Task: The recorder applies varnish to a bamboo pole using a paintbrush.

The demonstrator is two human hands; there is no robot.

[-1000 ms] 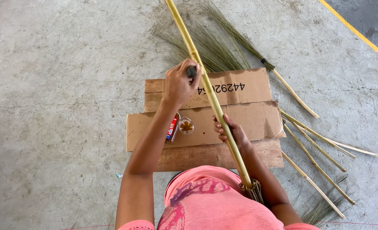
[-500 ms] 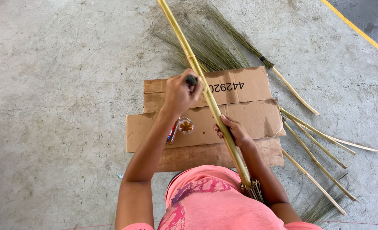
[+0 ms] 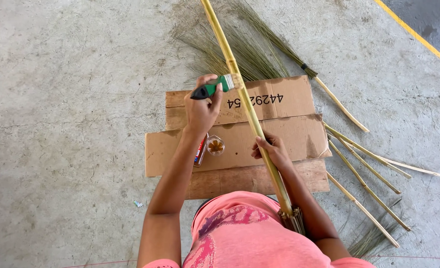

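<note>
Two hands work one long yellow bamboo pole (image 3: 240, 94): the left hand (image 3: 202, 106) grips a green-handled paintbrush (image 3: 215, 87) with its bristles touching the pole, above flattened brown cardboard sheets (image 3: 299, 136), while the right hand (image 3: 272, 151) clasps the pole lower down.

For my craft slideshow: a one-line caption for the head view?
Left hand touches a green-handled brush to a bamboo pole steadied by the right hand above cardboard.

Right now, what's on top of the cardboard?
On the cardboard: a small open jar and, beside it, a can partly hidden by the left hand's wrist. The pole crosses above.
</note>
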